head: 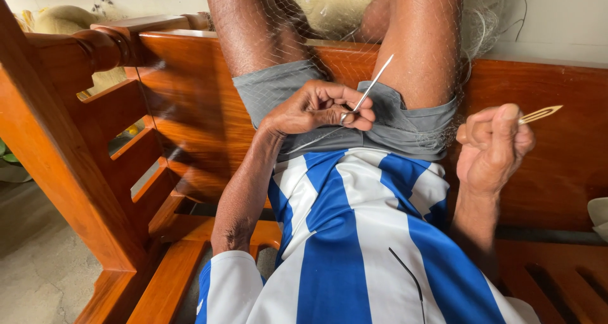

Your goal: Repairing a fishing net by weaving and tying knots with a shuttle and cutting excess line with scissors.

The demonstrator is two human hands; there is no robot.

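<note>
While the left hand (320, 107) pinches a thin white mesh gauge stick (378, 78) against fine pale netting (437, 20), the right hand (493, 143) grips a yellowish netting needle (540, 114); mid-knot, twine needs tightening next.

No package, label, sign or screen is to be seen anywhere in the view; nothing of that kind is found near either hand, nor on the surfaces around them.
</note>
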